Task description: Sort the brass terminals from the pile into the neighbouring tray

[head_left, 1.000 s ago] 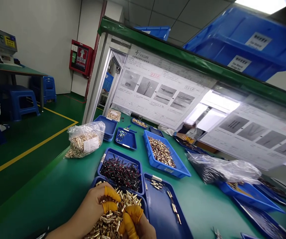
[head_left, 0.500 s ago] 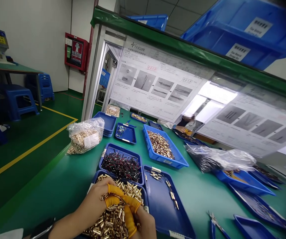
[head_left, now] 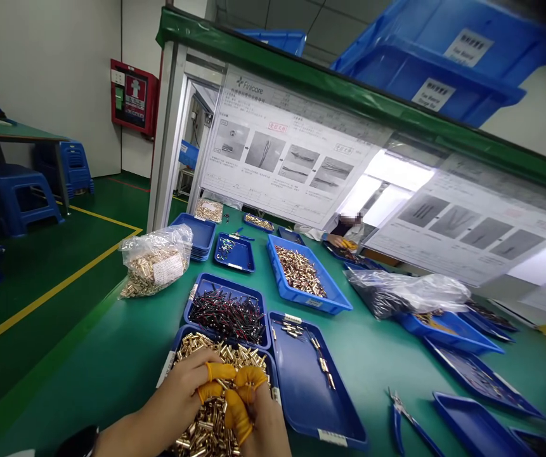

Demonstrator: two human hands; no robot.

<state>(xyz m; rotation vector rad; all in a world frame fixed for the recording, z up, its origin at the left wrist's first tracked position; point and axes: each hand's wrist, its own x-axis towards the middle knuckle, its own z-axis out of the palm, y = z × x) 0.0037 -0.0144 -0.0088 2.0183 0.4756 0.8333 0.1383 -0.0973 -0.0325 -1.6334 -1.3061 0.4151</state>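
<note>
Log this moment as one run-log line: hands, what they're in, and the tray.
Left hand: among brass-coloured pins | Right hand: among same pins | Fingers: yellow finger cots | Container: blue tray

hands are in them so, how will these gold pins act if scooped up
The gold metal pins look stiff, short tubes keeping their shape in the heap. Their shiny round sides suggest they'd roll and slip from the left hand and right hand. As metal, they probably feel heavy for their size, so a scoop may spill into the blue tray.
</note>
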